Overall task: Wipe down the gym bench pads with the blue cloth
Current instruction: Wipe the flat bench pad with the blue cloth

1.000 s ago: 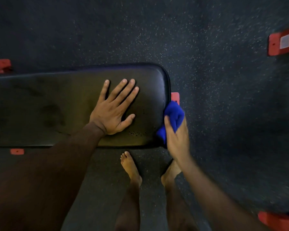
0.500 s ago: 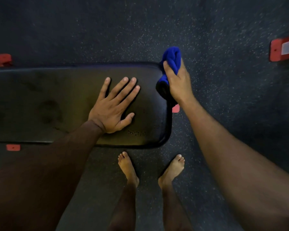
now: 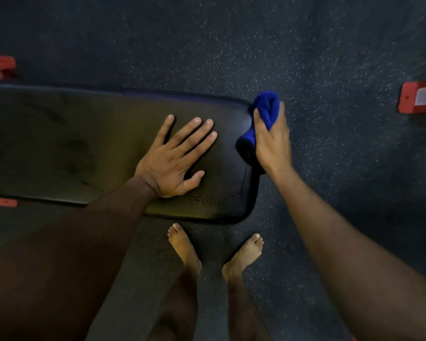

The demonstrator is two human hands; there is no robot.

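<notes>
- The blue cloth [image 3: 266,112] is clamped, bunched, in the right hand [image 3: 272,141] against the pad's short end, near its far corner.
- The bench pad [image 3: 84,134] is stretched leftward from that grip, long axis across the view.
- The left hand [image 3: 172,161] is laid flat, fingers spread, on the pad, just beside the cloth: the one obstacle to a leftward wipe.
- 2 bare feet [image 3: 182,244] are planted on the floor [image 3: 330,57].

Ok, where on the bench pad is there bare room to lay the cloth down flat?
The bench pad is bare to the left of the left hand, out to the picture's edge. The pad's right end is crowded: the left hand presses flat there and the right hand grips the blue cloth against its end.
</notes>
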